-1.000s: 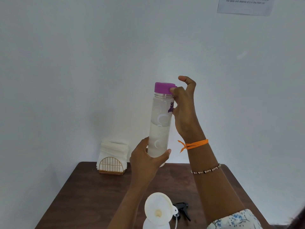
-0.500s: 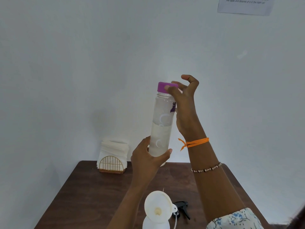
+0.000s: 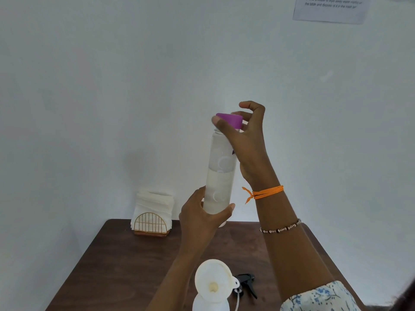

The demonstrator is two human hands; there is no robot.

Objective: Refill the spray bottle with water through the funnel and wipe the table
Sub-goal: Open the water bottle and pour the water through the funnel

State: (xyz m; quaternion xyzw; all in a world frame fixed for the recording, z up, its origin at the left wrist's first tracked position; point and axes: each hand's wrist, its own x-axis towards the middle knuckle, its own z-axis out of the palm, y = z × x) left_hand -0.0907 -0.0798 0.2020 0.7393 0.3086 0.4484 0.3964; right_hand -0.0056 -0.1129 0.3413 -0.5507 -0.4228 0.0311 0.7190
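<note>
My left hand (image 3: 202,217) grips the base of a tall clear water bottle (image 3: 221,173), about half full, held upright above the table. My right hand (image 3: 244,140) pinches the bottle's purple cap (image 3: 230,120), which sits tilted just above the bottle's mouth. At the bottom edge a white funnel (image 3: 213,281) stands in the neck of the white spray bottle (image 3: 210,305). The black spray trigger head (image 3: 246,282) lies on the brown table (image 3: 125,265) just right of the funnel.
A gold wire holder with white tissues (image 3: 152,212) stands at the table's back left corner against the white wall. A printed paper sheet (image 3: 331,7) is stuck on the wall at the upper right.
My right hand has turned the purple cap and lifted it off the bottle's mouth; it now sits tilted. The left hand kept holding the bottle in place.
</note>
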